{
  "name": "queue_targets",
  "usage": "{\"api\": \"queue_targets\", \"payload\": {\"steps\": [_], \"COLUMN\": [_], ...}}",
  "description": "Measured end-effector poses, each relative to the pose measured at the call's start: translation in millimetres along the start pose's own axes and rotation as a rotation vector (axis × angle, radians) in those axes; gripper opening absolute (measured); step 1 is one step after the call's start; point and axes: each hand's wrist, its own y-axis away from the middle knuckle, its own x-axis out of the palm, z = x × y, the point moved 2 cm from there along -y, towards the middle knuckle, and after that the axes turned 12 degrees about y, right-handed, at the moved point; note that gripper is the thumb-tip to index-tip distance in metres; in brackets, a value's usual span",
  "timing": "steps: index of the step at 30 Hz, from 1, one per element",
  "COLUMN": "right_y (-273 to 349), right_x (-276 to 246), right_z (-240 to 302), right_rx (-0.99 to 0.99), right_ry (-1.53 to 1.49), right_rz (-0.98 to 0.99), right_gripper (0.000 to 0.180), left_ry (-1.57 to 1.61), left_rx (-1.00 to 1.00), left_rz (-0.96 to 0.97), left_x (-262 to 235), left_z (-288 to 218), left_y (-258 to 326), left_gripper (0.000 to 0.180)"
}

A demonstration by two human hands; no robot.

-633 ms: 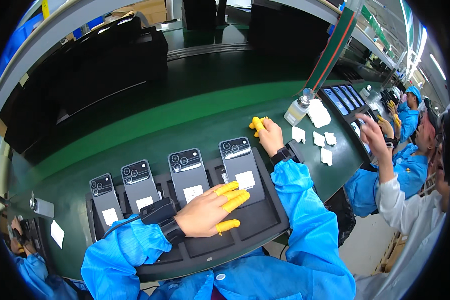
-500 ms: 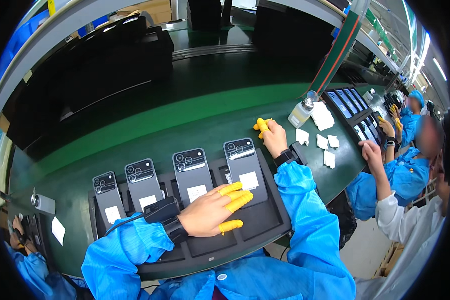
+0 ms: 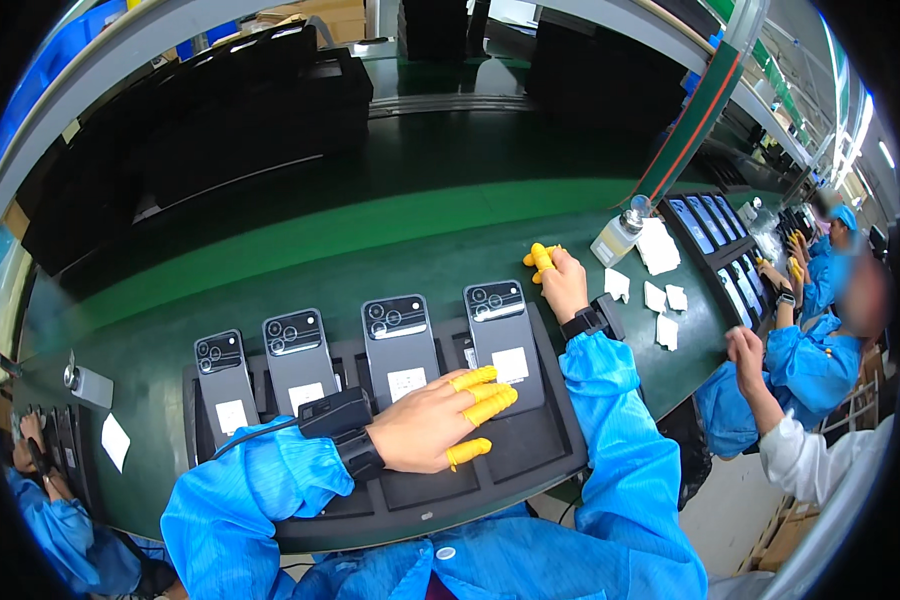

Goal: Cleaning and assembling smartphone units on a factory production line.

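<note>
Several dark grey phones lie back side up in a row in a black tray (image 3: 568, 425), each with a white label on its lower half. My left hand (image 3: 425, 425) stretches over the tray's near half, fingers apart and open, with yellow finger cots on. Its fingertips reach the lower end of the rightmost phone (image 3: 500, 330); whether they press on it I cannot tell. Partly behind this hand is the neighbouring phone (image 3: 400, 345). Beyond the tray's far right corner, my right hand (image 3: 562, 280) is closed over the green table, its cot-covered fingers curled together. Anything inside them is hidden.
A pump bottle (image 3: 618, 238) stands beyond my right hand, beside white wipes (image 3: 657, 247) and smaller pieces. Farther right, another tray of phones (image 3: 715, 240) lies near co-workers' hands. At left are a second bottle (image 3: 92, 385) and a white sheet (image 3: 115, 441).
The whole view has shifted slightly, with the table's contents now farther right. Both my hands keep nearly the same pose and place by the tray. The white-sleeved person's arm at right has lowered.
</note>
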Motion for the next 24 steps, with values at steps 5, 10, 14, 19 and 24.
{"api": "queue_targets", "payload": {"steps": [5, 10, 14, 19, 24], "right_y": [-2, 1, 0, 2, -1], "right_x": [1, -1, -1, -2, 2], "right_z": [-7, 0, -2, 2, -7], "right_rx": [0.008, -0.009, -0.006, -0.02, -0.036], "right_ry": [0.031, 0.043, 0.031, 0.047, 0.057], "right_rz": [0.011, -0.005, -0.002, -0.012, -0.04], "right_gripper": [0.02, 0.02, 0.02, 0.021, 0.021], "left_ry": [-0.011, 0.001, -0.008, -0.009, -0.004], "left_rx": [0.026, 0.02, 0.015, 0.008, 0.013], "left_rz": [0.02, 0.008, 0.011, 0.003, 0.003], "left_x": [3, 2, 3, 4, 4], "left_z": [4, 3, 3, 4, 4], "left_y": [1, 1, 0, 1, 0], "left_gripper": [0.064, 0.061, 0.059, 0.059, 0.059]}}
